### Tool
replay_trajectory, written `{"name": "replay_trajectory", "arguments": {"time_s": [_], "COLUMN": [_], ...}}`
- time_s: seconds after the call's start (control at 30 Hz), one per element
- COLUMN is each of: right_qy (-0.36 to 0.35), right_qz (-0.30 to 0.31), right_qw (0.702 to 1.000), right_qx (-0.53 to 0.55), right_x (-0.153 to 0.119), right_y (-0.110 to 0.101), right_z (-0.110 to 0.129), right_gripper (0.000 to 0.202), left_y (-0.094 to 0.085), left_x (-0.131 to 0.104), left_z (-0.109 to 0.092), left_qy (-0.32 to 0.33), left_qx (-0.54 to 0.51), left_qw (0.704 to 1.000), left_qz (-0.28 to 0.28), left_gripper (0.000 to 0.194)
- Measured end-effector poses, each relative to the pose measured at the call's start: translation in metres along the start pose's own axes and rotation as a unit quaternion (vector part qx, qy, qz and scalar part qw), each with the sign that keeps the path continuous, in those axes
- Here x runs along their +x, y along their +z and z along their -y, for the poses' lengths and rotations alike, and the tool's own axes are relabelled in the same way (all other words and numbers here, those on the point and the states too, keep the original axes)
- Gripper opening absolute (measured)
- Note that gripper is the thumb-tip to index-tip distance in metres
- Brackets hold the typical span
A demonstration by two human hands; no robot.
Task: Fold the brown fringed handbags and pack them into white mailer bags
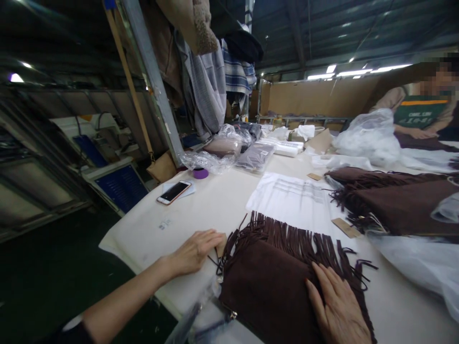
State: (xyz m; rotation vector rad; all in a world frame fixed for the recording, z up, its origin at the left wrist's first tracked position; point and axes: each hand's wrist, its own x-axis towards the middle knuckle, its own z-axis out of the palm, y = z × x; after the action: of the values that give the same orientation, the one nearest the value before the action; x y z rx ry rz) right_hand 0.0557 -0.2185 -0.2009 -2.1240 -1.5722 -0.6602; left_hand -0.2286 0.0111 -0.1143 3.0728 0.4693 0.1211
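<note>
Brown suede fringed bag [272, 282] lies flat on the worktop [215, 200], near its front edge, fringe pointing away from the wearer. Left hand [195, 251] is laid flat, fingers loosely spread, at the bag's left edge, fingertips touching the outermost fringe strands. Right hand [339, 308] is pressed palm-down on the bag's right part, fingers extended and slightly apart; nothing is pinched by either hand.

A clear plastic bag [201, 310] is seen at the bag's lower left corner, partly under it; whether the bag is already inside cannot be told. A white printed poly sheet [294, 198] lies just beyond the fringe, with a cardboard tag [346, 228] beside it.

Judged step: the bag is being flattened and its fringe straightened. For this to go well, pressure should be kept even with the right palm while stray strands at the left are combed parallel, not bunched or folded under. Tangling at the right corner strands [358, 265] should be watched.

More fringed bags [394, 200] lie stacked to the right; a phone [174, 192] and purple tape roll [200, 173] lie well apart at left. A co-worker's hand [419, 134] rests far right.
</note>
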Motion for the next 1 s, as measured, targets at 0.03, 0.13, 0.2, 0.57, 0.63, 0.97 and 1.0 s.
{"name": "replay_trajectory", "arguments": {"time_s": [0.03,0.13,0.2,0.57,0.63,0.97,1.0], "right_qy": [-0.007,-0.018,-0.010,-0.047,-0.053,-0.053,-0.067], "right_qz": [0.008,0.008,-0.004,-0.007,-0.004,-0.001,-0.003], "right_qw": [1.000,1.000,1.000,0.999,0.998,0.998,0.998], "right_qx": [0.001,-0.007,-0.013,-0.019,-0.017,-0.017,-0.019], "right_x": [0.000,0.002,0.003,0.001,0.000,0.001,0.000], "right_y": [-0.001,-0.005,-0.007,-0.005,-0.004,-0.005,-0.005], "right_z": [-0.001,0.000,0.002,0.000,-0.001,0.000,0.000], "right_gripper": [0.046,0.045,0.045,0.045,0.043,0.047,0.046], "left_y": [0.006,0.015,0.014,-0.029,-0.032,-0.034,-0.032], "left_x": [0.014,0.045,0.055,-0.021,-0.052,-0.045,-0.034], "left_z": [0.002,0.008,0.012,-0.005,-0.028,-0.075,-0.076], "left_qy": [0.030,0.084,0.112,0.004,-0.089,-0.232,-0.241], "left_qx": [0.001,0.010,0.022,0.169,0.173,-0.172,-0.190], "left_qw": [1.000,0.996,0.993,0.985,0.978,0.956,0.951], "left_qz": [0.002,0.021,0.034,0.042,0.072,0.047,0.025], "left_gripper": [0.051,0.036,0.021,0.029,0.030,0.038,0.033]}}
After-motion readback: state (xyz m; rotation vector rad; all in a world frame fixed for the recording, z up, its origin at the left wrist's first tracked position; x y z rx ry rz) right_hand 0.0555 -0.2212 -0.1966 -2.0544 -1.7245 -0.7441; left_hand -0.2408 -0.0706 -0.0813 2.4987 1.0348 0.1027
